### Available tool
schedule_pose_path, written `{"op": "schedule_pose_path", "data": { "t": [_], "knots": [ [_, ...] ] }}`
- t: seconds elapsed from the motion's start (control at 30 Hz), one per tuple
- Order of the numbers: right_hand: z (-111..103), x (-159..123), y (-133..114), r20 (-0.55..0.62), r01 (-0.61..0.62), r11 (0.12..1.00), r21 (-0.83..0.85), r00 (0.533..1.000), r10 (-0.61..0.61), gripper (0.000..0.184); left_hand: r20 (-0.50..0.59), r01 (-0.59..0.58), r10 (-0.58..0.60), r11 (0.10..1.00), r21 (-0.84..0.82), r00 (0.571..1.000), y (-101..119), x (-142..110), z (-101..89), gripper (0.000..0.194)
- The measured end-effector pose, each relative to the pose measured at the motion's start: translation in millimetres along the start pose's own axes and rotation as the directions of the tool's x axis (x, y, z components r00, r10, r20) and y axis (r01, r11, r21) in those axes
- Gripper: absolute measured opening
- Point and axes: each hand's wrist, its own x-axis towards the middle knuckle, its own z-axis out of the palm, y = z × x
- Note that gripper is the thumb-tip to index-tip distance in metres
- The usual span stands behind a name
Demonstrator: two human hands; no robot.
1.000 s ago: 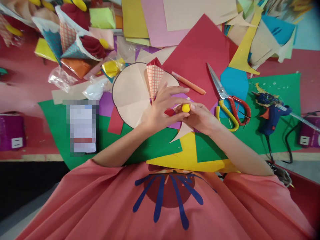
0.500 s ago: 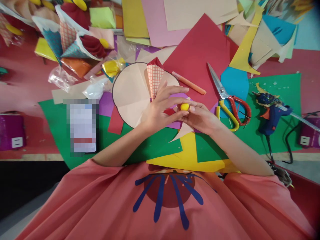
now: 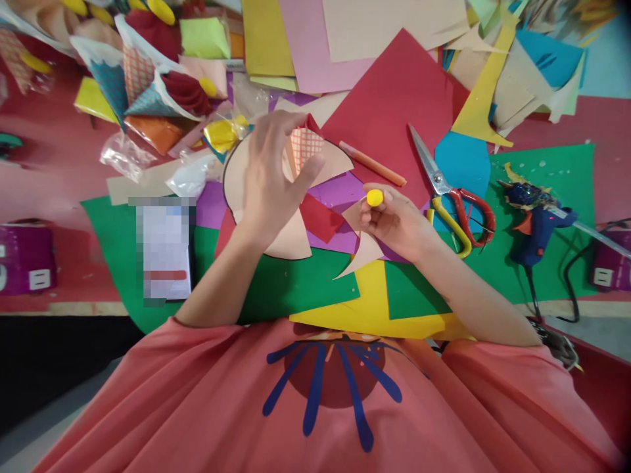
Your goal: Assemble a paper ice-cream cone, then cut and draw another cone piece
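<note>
My right hand [image 3: 392,217] is closed around a small yellow ball that looks like clay [image 3: 375,198], held between thumb and fingers. My left hand [image 3: 276,174] hovers, fingers apart, over a round beige paper disc [image 3: 290,243] with a dark edge and a wedge cut out. On the disc lies a small orange-checked cone [image 3: 306,146] with a dark red top, partly hidden by my left hand. Whether that hand touches the cone I cannot tell. A red paper strip [image 3: 323,220] and a beige scrap [image 3: 367,253] lie between the hands on purple paper.
Scissors [image 3: 438,177] and an orange stick [image 3: 372,164] lie on red paper [image 3: 399,85]. On the right is a blue glue gun [image 3: 535,230]; on the left, a phone [image 3: 166,253]. Larger checked cones [image 3: 140,72] and clay packets [image 3: 204,37] crowd the upper left.
My left hand has moved away from the yellow ball, up and left to the checked cone. My right hand keeps the ball, shifted slightly right.
</note>
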Motion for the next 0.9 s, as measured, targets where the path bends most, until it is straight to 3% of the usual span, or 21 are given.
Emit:
{"op": "schedule_pose_path", "data": {
  "t": [0.1, 0.27, 0.37, 0.5, 0.57, 0.63, 0.7, 0.77, 0.83, 0.9],
  "knots": [
    [-1.4, 1.0, -0.2, -0.037, 0.010, 1.000, 0.015, 0.999, -0.009, 0.021, 0.013, 0.141, -0.146, 0.972, 0.186, 0.989, -26.9, 0.7, 0.8, 0.075],
    [-2.9, 5.0, -0.3, -0.071, 0.029, 0.999, 0.039, 0.997, -0.027, 0.031, 0.029, 0.163, -0.169, 0.975, 0.153, 0.985, -42.8, -6.6, 15.2, 0.092],
    [-3.5, 4.6, -2.0, -0.095, 0.053, 0.999, -0.009, 0.994, -0.053, 0.028, 0.047, 0.176, -0.176, 0.984, 0.016, 0.983, -39.4, -6.5, 17.7, 0.088],
    [-4.8, 3.1, -6.0, -0.104, 0.117, 0.992, -0.052, 0.987, -0.122, 0.023, 0.082, 0.193, -0.179, 0.954, -0.230, 0.980, -29.1, -1.0, 15.2, 0.063],
    [-4.8, 4.3, -8.6, -0.139, 0.130, 0.991, -0.043, 0.981, -0.135, 0.023, 0.127, 0.240, -0.204, 0.863, -0.446, 0.971, -20.4, 1.9, 13.8, 0.047],
    [-3.8, 6.1, -11.4, -0.191, 0.124, 0.992, -0.034, 0.973, -0.129, 0.032, 0.183, 0.294, -0.231, 0.688, -0.664, 0.956, -9.7, 4.2, 11.9, 0.039],
    [-2.3, 7.4, -13.8, -0.226, 0.124, 0.992, -0.035, 0.966, -0.129, 0.042, 0.288, 0.371, -0.238, 0.489, -0.789, 0.927, 1.3, 5.4, 9.2, 0.033],
    [-1.4, 7.4, -15.2, -0.226, 0.136, 0.990, -0.039, 0.964, -0.142, 0.044, 0.386, 0.428, -0.187, 0.354, -0.831, 0.903, 10.7, 5.6, 5.9, 0.032],
    [-1.8, 6.8, -15.2, -0.206, 0.152, 0.987, -0.057, 0.965, -0.160, 0.039, 0.447, 0.464, -0.136, 0.365, -0.807, 0.884, 17.6, 5.0, 2.7, 0.036],
    [-3.4, 6.7, -14.3, -0.180, 0.164, 0.983, -0.087, 0.968, -0.178, 0.031, 0.475, 0.476, -0.145, 0.517, -0.712, 0.868, 22.1, 3.6, 0.3, 0.043]
  ]
}}
